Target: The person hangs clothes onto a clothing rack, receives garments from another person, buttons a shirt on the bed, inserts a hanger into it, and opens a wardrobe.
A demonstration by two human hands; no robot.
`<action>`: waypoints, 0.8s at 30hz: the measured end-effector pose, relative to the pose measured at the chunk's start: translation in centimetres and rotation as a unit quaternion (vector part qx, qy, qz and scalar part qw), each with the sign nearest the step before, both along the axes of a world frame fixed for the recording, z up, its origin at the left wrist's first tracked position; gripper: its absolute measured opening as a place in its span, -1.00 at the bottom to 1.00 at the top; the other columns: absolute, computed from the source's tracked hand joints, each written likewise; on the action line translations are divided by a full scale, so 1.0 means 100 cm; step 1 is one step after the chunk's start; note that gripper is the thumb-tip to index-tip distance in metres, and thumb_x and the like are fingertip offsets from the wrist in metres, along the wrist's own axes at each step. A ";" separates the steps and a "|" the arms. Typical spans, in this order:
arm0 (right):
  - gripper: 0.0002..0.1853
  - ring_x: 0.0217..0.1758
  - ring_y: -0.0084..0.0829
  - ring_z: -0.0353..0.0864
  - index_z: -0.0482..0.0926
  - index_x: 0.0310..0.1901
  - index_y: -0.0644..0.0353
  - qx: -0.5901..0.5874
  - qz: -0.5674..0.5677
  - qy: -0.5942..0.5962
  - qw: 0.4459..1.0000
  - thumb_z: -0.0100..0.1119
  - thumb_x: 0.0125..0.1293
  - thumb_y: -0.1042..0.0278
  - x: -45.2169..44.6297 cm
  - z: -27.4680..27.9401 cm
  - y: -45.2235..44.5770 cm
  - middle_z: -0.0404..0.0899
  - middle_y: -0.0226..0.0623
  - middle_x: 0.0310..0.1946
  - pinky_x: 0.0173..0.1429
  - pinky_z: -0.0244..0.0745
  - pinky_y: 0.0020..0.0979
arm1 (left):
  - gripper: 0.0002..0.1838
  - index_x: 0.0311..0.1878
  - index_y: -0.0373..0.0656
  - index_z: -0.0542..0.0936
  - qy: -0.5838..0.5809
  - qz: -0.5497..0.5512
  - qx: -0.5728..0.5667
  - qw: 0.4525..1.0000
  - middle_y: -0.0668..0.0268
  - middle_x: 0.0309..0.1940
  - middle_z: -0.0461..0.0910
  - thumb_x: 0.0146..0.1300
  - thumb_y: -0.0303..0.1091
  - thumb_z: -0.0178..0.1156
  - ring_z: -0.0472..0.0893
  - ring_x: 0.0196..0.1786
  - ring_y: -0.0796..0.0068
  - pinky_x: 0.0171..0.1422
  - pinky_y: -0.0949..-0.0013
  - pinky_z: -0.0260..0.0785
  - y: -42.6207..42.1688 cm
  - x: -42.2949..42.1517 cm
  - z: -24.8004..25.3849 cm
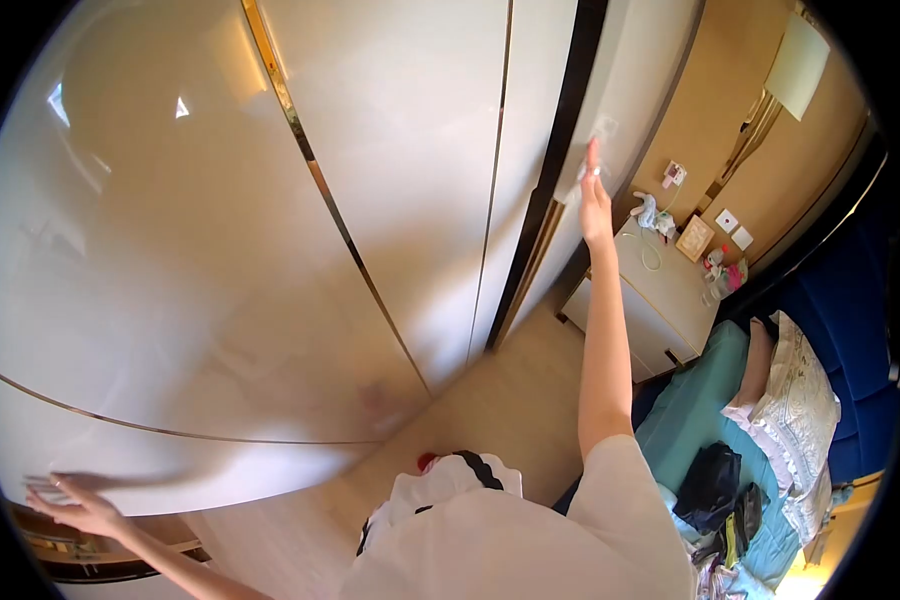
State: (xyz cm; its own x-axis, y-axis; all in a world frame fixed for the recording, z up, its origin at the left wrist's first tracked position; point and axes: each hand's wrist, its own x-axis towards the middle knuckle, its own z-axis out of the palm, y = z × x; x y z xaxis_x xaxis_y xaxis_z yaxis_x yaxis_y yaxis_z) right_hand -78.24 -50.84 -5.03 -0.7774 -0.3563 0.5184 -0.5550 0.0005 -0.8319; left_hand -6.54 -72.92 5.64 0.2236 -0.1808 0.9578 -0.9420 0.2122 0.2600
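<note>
Glossy white wardrobe doors [390,130] with thin gold trim strips fill the left and middle of the head view. My left hand [75,507] is at the lower left, fingers stretched and spread, by the edge of the leftmost white panel [200,470]. Whether its fingertips touch that panel I cannot tell. With the arm reaching far forward, my right hand [595,200] lies by the white end panel [625,90] beside a dark vertical gap [550,180]. Its fingers point up, stretched out and seen edge-on. Neither hand shows anything held.
A white nightstand [660,290] at the right carries a picture frame [695,239], a cable and small items. Beyond it is a bed with a teal sheet [685,400], pillows [795,410] and a black bag [710,487]. A wall lamp [798,65] hangs above.
</note>
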 end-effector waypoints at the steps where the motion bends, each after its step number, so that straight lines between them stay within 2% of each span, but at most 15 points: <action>1: -0.40 0.49 -0.28 0.03 0.04 0.42 0.14 -0.068 0.045 -0.003 0.997 -0.41 0.50 -0.06 -0.003 -0.002 -0.008 0.04 -0.18 0.43 0.49 -0.07 -0.35 | -0.16 0.44 -0.15 0.09 0.024 0.020 0.008 0.999 0.02 0.44 0.04 0.30 0.28 -0.10 0.13 0.43 -0.04 0.44 -0.03 0.08 -0.003 0.021 0.005; 4: -0.39 0.44 -0.28 0.17 0.16 0.40 0.13 -0.179 0.119 -0.047 0.976 -0.42 0.50 -0.09 -0.007 -0.019 -0.023 0.18 -0.16 0.38 0.46 0.03 -0.35 | -0.07 0.44 -0.21 0.04 0.097 0.053 0.047 0.993 -0.02 0.44 0.02 0.26 0.36 -0.11 0.15 0.42 -0.03 0.42 0.01 0.14 -0.024 0.099 -0.002; 6: -0.42 0.33 -0.29 0.31 0.27 0.32 0.14 -0.163 0.053 -0.120 0.978 -0.40 0.49 -0.08 -0.007 -0.050 -0.032 0.31 -0.17 0.29 0.38 0.14 -0.36 | -0.07 0.45 -0.20 0.02 0.339 -0.067 0.123 0.930 -0.03 0.43 0.04 0.28 0.35 -0.12 0.19 0.40 -0.01 0.39 0.04 0.17 -0.044 0.156 -0.007; 7: -0.45 0.24 -0.30 0.41 0.36 0.26 0.15 -0.139 0.007 -0.164 0.977 -0.37 0.49 -0.06 -0.008 -0.071 -0.036 0.39 -0.19 0.22 0.32 0.23 -0.36 | -0.10 0.46 -0.23 -0.01 0.373 -0.099 0.128 0.914 -0.04 0.41 0.07 0.31 0.31 -0.13 0.25 0.36 0.02 0.36 0.08 0.22 -0.027 0.120 0.004; 8: -0.48 0.05 -0.32 0.60 0.52 0.13 0.17 -0.089 -0.093 -0.242 0.962 -0.31 0.48 -0.02 -0.008 -0.091 -0.040 0.55 -0.22 0.07 0.18 0.40 -0.37 | -0.10 0.46 -0.23 -0.01 0.373 -0.095 0.128 0.914 -0.04 0.41 0.07 0.31 0.31 -0.13 0.25 0.36 0.02 0.36 0.08 0.22 -0.029 0.129 0.001; 10: -0.59 -0.31 -0.36 0.68 0.60 -0.10 0.25 -0.098 -0.154 -0.178 0.967 -0.21 0.44 0.14 0.006 -0.110 -0.061 0.68 -0.22 -0.33 -0.14 0.53 -0.37 | -0.09 0.43 -0.27 0.06 0.347 -0.197 0.140 0.906 0.08 0.31 0.29 0.30 0.34 -0.14 0.37 0.28 0.09 0.35 0.19 0.26 -0.043 0.151 -0.010; 12: -0.66 -0.27 -0.35 0.66 0.60 -0.08 0.22 0.002 -0.193 -0.160 0.968 -0.12 0.41 0.18 0.019 -0.110 -0.061 0.64 -0.17 -0.25 -0.17 0.50 -0.38 | -0.16 0.42 -0.27 0.11 0.322 -0.175 0.132 0.921 0.08 0.30 0.31 0.35 0.28 -0.17 0.38 0.28 0.11 0.35 0.20 0.26 -0.047 0.160 -0.015; 14: -0.65 -0.13 -0.28 0.63 0.57 -0.02 0.25 0.070 -0.244 -0.019 0.967 -0.05 0.39 0.18 0.033 -0.105 -0.069 0.59 -0.10 -0.08 -0.10 0.49 -0.36 | -0.22 0.40 -0.27 0.16 0.303 -0.146 0.122 0.934 0.08 0.28 0.33 0.39 0.22 -0.20 0.38 0.28 0.13 0.35 0.20 0.25 -0.040 0.163 -0.020; 16: -0.55 0.01 -0.06 0.53 0.51 0.10 0.29 0.059 -0.261 0.086 0.960 -0.07 0.41 0.09 0.002 -0.144 -0.091 0.49 -0.03 0.08 0.10 0.41 -0.22 | -0.36 0.33 -0.30 0.28 0.229 0.026 0.140 0.963 0.05 0.25 0.37 0.46 0.07 -0.22 0.41 0.26 0.17 0.31 0.21 0.28 -0.029 0.132 -0.008; 17: -0.49 0.02 -0.06 0.53 0.49 0.13 0.27 0.004 -0.226 0.002 0.974 -0.14 0.43 -0.01 -0.026 -0.175 -0.100 0.53 -0.05 0.05 0.20 0.36 -0.22 | -0.40 0.31 -0.32 0.31 0.272 -0.016 0.157 0.949 0.02 0.23 0.39 0.48 0.02 -0.22 0.42 0.23 0.16 0.29 0.21 0.29 -0.026 0.124 -0.004; 18: -0.43 0.00 -0.17 0.55 0.51 0.08 0.29 0.017 -0.154 -0.165 0.974 -0.21 0.44 -0.10 -0.012 -0.144 -0.092 0.58 -0.05 -0.04 0.20 0.36 -0.25 | -0.44 0.28 -0.33 0.34 0.314 -0.052 0.164 0.934 -0.01 0.21 0.40 0.49 -0.04 -0.22 0.44 0.21 0.15 0.28 0.22 0.30 -0.025 0.122 -0.007; 20: -0.43 -0.18 -0.32 0.55 0.55 -0.05 0.30 0.098 -0.132 -0.164 0.973 -0.21 0.44 -0.13 -0.030 -0.140 -0.078 0.62 -0.19 -0.22 0.02 0.42 -0.29 | -0.49 0.25 -0.36 0.36 0.194 -0.023 0.115 0.974 -0.03 0.18 0.43 0.48 -0.11 -0.16 0.47 0.17 0.12 0.22 0.23 0.34 -0.017 0.113 -0.014; 21: -0.42 -0.19 -0.37 0.55 0.55 -0.03 0.32 -0.027 -0.092 -0.204 0.974 -0.21 0.45 -0.11 -0.061 -0.165 -0.094 0.62 -0.24 -0.21 0.01 0.42 -0.32 | -0.51 0.25 -0.33 0.37 0.267 -0.064 0.119 0.954 0.00 0.17 0.45 0.48 -0.12 -0.14 0.49 0.15 0.14 0.22 0.22 0.35 -0.030 0.051 -0.002; 23: -0.40 0.00 -0.40 0.54 0.47 0.10 0.38 -0.007 -0.053 -0.155 0.986 -0.20 0.46 -0.09 -0.064 -0.163 -0.084 0.56 -0.22 -0.01 0.15 0.39 -0.37 | -0.50 0.25 -0.28 0.40 0.238 0.011 0.136 0.962 0.05 0.17 0.47 0.46 -0.09 -0.12 0.50 0.16 0.18 0.23 0.24 0.35 -0.029 0.051 -0.004; 24: -0.46 -0.01 -0.42 0.51 0.46 0.13 0.31 -0.131 0.041 -0.230 0.963 -0.17 0.47 -0.05 -0.107 -0.200 -0.087 0.54 -0.28 -0.03 0.14 0.39 -0.39 | -0.48 0.27 -0.26 0.39 0.305 -0.048 0.140 0.941 0.06 0.19 0.46 0.44 -0.06 -0.10 0.49 0.18 0.17 0.25 0.24 0.33 -0.030 0.035 -0.001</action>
State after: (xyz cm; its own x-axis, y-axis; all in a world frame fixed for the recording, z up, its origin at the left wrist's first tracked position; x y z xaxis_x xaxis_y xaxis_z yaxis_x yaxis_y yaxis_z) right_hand -88.91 -59.56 -25.07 -0.9211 -0.3296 0.2070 -0.1174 -0.2719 -0.9551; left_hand -3.07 -75.87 5.58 0.6861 -0.4540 0.5684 -0.5791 0.1321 0.8045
